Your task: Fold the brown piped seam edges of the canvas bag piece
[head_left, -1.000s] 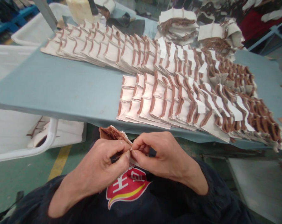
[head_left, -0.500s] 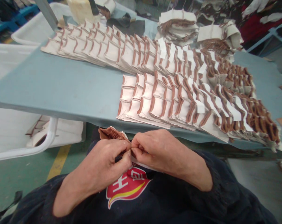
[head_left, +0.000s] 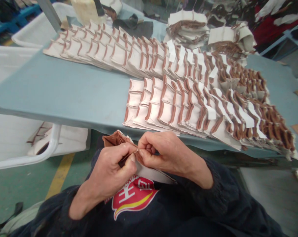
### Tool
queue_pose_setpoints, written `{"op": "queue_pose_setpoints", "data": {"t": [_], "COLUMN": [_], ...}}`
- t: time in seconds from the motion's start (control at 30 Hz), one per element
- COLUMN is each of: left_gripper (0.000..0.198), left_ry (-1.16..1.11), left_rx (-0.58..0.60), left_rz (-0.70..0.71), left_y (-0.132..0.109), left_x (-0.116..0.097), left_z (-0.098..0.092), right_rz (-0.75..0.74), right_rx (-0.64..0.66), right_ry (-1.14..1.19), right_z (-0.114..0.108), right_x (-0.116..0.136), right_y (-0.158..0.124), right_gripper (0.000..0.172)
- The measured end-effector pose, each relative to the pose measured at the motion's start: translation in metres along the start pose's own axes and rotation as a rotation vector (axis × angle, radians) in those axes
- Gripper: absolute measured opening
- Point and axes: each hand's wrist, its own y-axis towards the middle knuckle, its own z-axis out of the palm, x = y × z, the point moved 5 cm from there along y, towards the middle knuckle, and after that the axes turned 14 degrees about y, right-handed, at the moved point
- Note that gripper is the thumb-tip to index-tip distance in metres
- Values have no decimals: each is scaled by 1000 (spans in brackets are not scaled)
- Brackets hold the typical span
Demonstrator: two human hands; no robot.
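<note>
In front of my chest, short of the table edge, my left hand and my right hand meet with thumbs and forefingers pinched. Between them they grip a brown-and-white fabric piece. Its brown gathered end sticks up beyond my left hand, and a pale flap hangs below my right. Both sets of fingertips almost touch at one brown edge of the piece. Any thread or small item between the tips is too small to make out.
A blue-grey table carries rows of overlapping white pieces with brown edges, some with white paper strips. Tied stacks stand at the back. White bins with fabric are at the left.
Both hands have shifted slightly, my right wrist inward and my left forearm to the right. More of the piece's pale flap now shows below them. The pinch grips remain.
</note>
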Motion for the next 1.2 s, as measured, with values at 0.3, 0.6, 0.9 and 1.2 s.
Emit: {"op": "queue_pose_setpoints", "data": {"t": [0.3, 0.6, 0.9, 1.2], "left_gripper": [28, 27, 33, 34], "left_ry": [-157, -191, -266, -242], "left_rx": [131, 122, 275, 126], "left_rz": [78, 8, -139, -326], "left_y": [-1, 4, -3, -14], "left_x": [-14, -4, 15, 30], "left_z": [-3, -21, -16, 10], "right_rz": [-73, -136, 155, 373], "right_rx": [-217, -149, -155, -124], "right_ry": [-170, 285, 179, 445], "right_z": [3, -2, 26, 60], "right_x": [-30, -1, -18, -44], "right_y": [0, -9, -19, -24], "right_gripper": [16, 32, 25, 23]}}
